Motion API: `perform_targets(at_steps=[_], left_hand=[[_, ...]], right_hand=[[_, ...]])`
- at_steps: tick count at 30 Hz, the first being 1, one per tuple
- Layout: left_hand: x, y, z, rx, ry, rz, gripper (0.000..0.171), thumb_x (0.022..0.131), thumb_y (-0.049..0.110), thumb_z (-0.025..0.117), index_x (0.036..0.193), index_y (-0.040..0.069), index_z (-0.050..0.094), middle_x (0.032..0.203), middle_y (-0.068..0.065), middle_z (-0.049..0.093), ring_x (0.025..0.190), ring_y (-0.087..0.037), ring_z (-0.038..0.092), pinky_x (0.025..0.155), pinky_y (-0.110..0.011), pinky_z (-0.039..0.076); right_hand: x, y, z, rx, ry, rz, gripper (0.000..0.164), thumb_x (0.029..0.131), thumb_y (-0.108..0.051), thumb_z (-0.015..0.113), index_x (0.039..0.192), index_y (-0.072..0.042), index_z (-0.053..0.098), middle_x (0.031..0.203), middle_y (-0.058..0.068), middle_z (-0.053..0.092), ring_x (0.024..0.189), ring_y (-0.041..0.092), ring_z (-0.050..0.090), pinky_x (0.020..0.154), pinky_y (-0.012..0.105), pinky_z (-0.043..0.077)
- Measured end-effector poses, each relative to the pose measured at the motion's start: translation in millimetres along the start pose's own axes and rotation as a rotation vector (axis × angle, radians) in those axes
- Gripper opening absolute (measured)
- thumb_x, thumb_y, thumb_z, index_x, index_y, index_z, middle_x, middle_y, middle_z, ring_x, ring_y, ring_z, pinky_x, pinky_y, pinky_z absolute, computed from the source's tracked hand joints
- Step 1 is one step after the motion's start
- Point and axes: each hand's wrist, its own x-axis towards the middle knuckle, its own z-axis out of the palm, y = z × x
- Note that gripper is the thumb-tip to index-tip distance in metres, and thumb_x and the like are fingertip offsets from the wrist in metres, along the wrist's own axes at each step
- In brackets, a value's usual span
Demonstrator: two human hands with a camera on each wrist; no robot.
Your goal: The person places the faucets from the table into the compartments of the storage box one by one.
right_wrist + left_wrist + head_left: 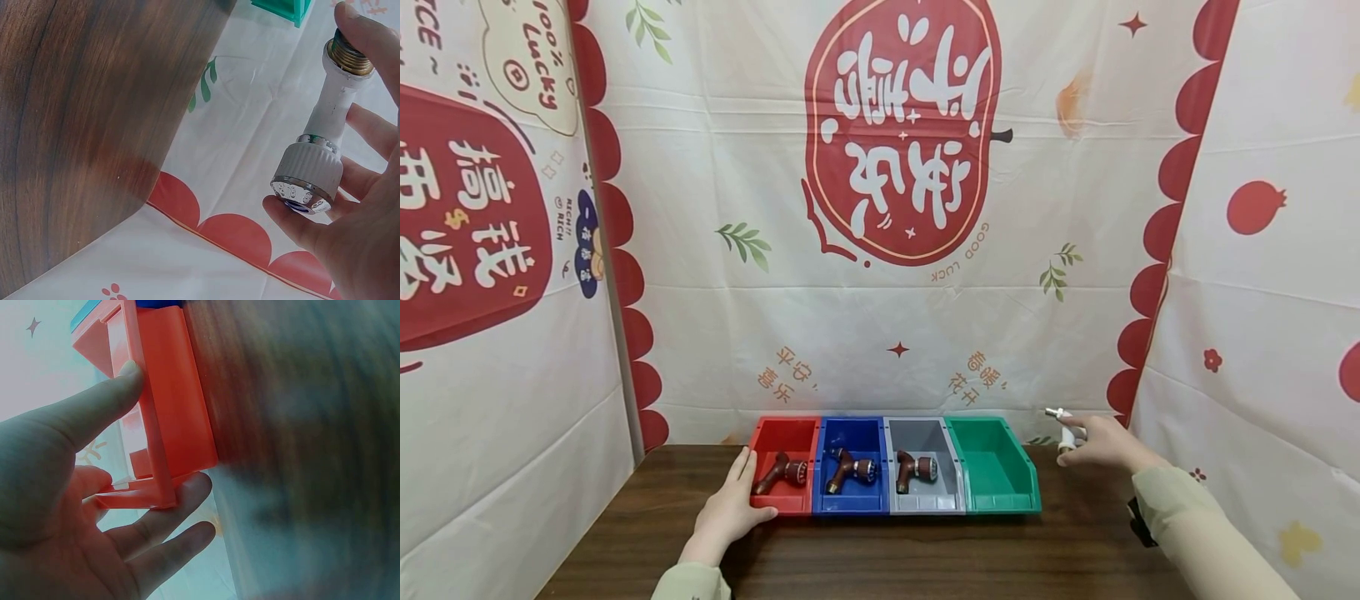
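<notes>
My left hand [726,510] holds the near left corner of the red bin [793,503], its thumb on the front rim and its fingers against the side. In the left wrist view, the thumb and fingers span the red bin's edge [178,394]. My right hand [1105,446] holds a white tap [328,119] in the air, right of the green bin [994,471]. The tap has a brass threaded end and a ribbed knob with a silver rim. Brown taps lie in the red bin [782,472], the blue bin [850,503] and the grey bin [927,503].
The four-colour row of joined bins stands on a dark wood table [880,554], near its back edge. A printed cloth [700,333] hangs behind the table, with more cloth at both sides. Nothing lies in the green bin.
</notes>
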Motion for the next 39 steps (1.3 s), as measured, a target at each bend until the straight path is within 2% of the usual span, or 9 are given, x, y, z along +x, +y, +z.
perform_targets(at_steps=[9, 18, 28, 35, 39], left_hand=[[-0.1, 0.5, -0.6, -0.002, -0.009, -0.011, 0.104, 0.072, 0.031, 0.085, 0.151, -0.002, 0.026, 0.158, -0.019, 0.017, 0.115, -0.05, 0.051, 0.081, -0.065, 0.046], [-0.3, 0.9, -1.4, -0.004, -0.007, -0.007, 0.103, 0.073, 0.03, 0.084, 0.151, -0.002, 0.025, 0.158, -0.019, 0.017, 0.115, -0.049, 0.051, 0.082, -0.065, 0.046], [-0.9, 1.1, -1.3, -0.004, -0.008, -0.009, 0.103, 0.073, 0.029, 0.084, 0.15, -0.003, 0.026, 0.157, -0.02, 0.018, 0.115, -0.05, 0.051, 0.082, -0.065, 0.046], [-0.5, 0.2, -0.6, -0.003, -0.004, -0.005, 0.103, 0.073, 0.03, 0.084, 0.15, -0.002, 0.026, 0.157, -0.019, 0.018, 0.115, -0.05, 0.051, 0.082, -0.065, 0.046], [-0.2, 0.0, -0.4, -0.005, -0.005, -0.004, 0.103, 0.073, 0.03, 0.084, 0.151, -0.002, 0.026, 0.158, -0.019, 0.018, 0.115, -0.05, 0.051, 0.082, -0.065, 0.046]], right_hand=[[0.9, 0.0, 0.5, 0.004, 0.003, 0.001, 0.082, 0.065, -0.035, 0.087, 0.129, 0.007, 0.058, 0.114, 0.029, 0.062, 0.082, 0.026, 0.05, 0.063, 0.036, 0.041], [1.1, -5.7, -3.2, 0.023, -0.01, 0.028, 0.083, 0.066, -0.034, 0.087, 0.131, 0.007, 0.056, 0.118, 0.032, 0.058, 0.087, 0.029, 0.053, 0.069, 0.044, 0.051], [1.7, -7.5, -1.5, 0.029, -0.013, 0.025, 0.082, 0.066, -0.034, 0.087, 0.131, 0.006, 0.056, 0.12, 0.031, 0.058, 0.086, 0.027, 0.051, 0.065, 0.037, 0.048], [1.2, -12.6, -4.3, 0.04, -0.015, 0.038, 0.083, 0.065, -0.035, 0.088, 0.131, 0.005, 0.056, 0.121, 0.033, 0.056, 0.093, 0.032, 0.054, 0.073, 0.049, 0.054], [2.2, -13.3, -5.7, 0.036, -0.019, 0.046, 0.084, 0.065, -0.035, 0.088, 0.132, 0.005, 0.056, 0.122, 0.034, 0.055, 0.092, 0.032, 0.054, 0.072, 0.049, 0.054]])
